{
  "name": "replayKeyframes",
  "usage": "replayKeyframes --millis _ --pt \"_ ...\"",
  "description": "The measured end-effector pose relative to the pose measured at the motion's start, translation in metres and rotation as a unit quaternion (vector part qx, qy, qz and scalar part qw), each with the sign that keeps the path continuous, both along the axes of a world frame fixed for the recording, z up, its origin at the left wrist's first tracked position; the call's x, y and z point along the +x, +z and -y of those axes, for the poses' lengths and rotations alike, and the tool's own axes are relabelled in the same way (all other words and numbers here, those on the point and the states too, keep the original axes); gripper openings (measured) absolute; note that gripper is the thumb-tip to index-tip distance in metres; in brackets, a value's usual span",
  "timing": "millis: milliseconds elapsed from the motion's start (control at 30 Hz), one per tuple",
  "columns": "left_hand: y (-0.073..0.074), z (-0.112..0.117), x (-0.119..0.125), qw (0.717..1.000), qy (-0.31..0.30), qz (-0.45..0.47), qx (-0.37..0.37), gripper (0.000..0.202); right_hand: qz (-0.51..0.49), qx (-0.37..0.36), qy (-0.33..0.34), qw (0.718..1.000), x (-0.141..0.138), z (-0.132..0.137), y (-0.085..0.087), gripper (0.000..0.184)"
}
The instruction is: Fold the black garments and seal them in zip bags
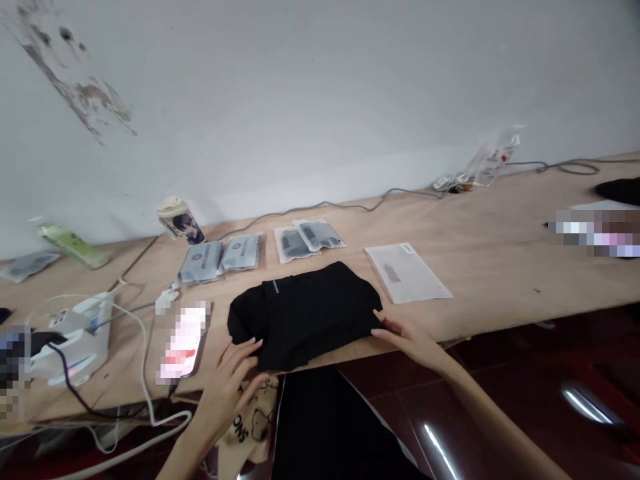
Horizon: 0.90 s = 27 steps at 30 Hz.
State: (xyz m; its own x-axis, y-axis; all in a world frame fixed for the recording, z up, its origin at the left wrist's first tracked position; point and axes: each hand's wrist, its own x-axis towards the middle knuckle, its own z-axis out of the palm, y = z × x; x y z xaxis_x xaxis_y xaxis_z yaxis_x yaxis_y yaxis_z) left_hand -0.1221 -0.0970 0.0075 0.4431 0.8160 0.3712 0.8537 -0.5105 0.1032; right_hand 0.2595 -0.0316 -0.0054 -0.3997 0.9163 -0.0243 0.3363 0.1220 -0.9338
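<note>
Touching a folded black T-shirt (303,317), which lay long axis crosswise at lower centre of the frame: left hand (227,393) at its near-left edge, right hand (407,338) at its right corner, both open, neither gripping.

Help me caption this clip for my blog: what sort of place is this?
Probably a small clothing packing workspace: a folded black garment on a plywood bench, beside printed grey packets and a flat white mailer bag.
</note>
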Motion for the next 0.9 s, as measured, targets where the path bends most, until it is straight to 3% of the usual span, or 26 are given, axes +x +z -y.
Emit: replayKeyframes --millis 100,200,367,467,567,767,900 --pt "-0.001 -0.008 -0.006 0.999 0.003 -0.027 0.024 0.029 0.023 0.058 -0.072 0.995 -0.008 0.002 0.002 0.032" --pt "0.003 -0.020 -0.011 0.998 0.021 -0.017 0.054 0.014 0.043 0.120 -0.165 0.978 -0.019 -0.005 0.009 0.031" --pt "0.014 -0.044 -0.012 0.988 0.063 0.116 0.075 0.013 0.042 0.224 -0.226 0.947 -0.040 -0.045 0.025 0.035" --pt "0.018 -0.062 -0.010 0.974 0.139 0.175 0.042 0.025 0.068 0.262 -0.239 0.932 -0.049 -0.074 0.029 0.037" --pt "0.021 -0.083 -0.011 0.963 0.203 0.179 0.009 0.033 0.123 0.274 -0.239 0.923 -0.057 -0.098 0.026 0.038" --pt "0.027 -0.116 -0.015 0.956 0.258 0.137 0.021 0.039 0.234 0.251 -0.244 0.907 -0.067 -0.124 0.011 0.038" --pt "0.025 -0.128 -0.012 0.943 0.319 0.058 -0.071 0.040 0.323 0.212 -0.235 0.892 -0.073 -0.129 0.003 0.034"
